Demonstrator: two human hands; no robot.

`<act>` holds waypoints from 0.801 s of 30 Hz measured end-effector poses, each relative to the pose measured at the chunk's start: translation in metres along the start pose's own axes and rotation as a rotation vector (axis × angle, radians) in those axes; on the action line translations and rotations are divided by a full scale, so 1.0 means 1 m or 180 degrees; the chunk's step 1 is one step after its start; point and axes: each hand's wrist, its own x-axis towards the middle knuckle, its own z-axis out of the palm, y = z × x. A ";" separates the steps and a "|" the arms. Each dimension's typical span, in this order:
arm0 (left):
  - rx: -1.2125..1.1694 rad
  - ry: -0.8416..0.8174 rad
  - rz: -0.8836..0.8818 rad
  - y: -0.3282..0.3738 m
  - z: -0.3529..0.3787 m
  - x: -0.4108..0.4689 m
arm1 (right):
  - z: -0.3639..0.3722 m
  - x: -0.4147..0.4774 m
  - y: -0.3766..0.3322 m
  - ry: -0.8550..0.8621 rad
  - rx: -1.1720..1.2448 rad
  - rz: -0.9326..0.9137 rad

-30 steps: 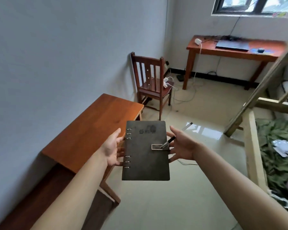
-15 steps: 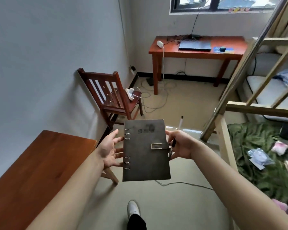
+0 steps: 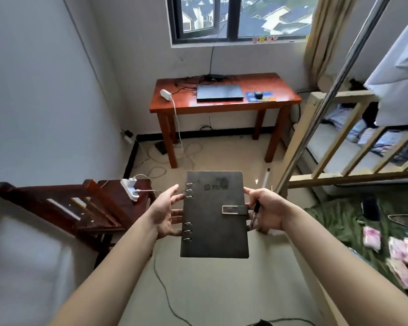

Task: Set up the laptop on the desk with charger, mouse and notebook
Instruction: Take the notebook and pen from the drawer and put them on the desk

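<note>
**A:** Dark grey ring-bound notebook [image 3: 214, 215] in mid-air, dead centre: left hand [image 3: 166, 214] spread flat-fingered under the spine, right hand [image 3: 267, 211] curled on the clasp edge, slim black pen [image 3: 254, 214] tucked in.

**B:** That pen's loosely tucked, it could slip. Dark floor cable [image 3: 164, 293] at six, trip risk!

**A:** Lane's open to the red-brown wooden desk [image 3: 283, 92] at twelve; dark wooden chair [image 3: 33, 195] at nine, pale bed frame [image 3: 353, 176] at three.

Pale wall [image 3: 45, 102] at 9 to 11 o'clock, black baseboard [image 3: 198, 135] along far wall. Dark-framed window [image 3: 232, 17] at 12, daylight through it; beige curtain [image 3: 316, 36] at 1. Red-brown wooden counter [image 3: 222, 106] under window. Dark wooden chair [image 3: 80, 208] at 9. Glossy beige floor [image 3: 222, 290]. Pale wooden bed frame [image 3: 339, 176] at 3, slanted metal pole [image 3: 335, 90] in front.
</note>
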 end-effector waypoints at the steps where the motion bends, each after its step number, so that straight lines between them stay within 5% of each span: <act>1: 0.0035 -0.0061 -0.0028 0.019 0.010 0.023 | -0.015 0.013 -0.017 0.0055 0.0068 -0.0024; 12: 0.0048 -0.0012 -0.0118 0.209 0.112 0.236 | -0.166 0.175 -0.213 0.0194 0.0208 -0.0015; 24: -0.0088 0.0045 0.0198 0.429 0.156 0.407 | -0.252 0.341 -0.450 0.0352 -0.0221 -0.0184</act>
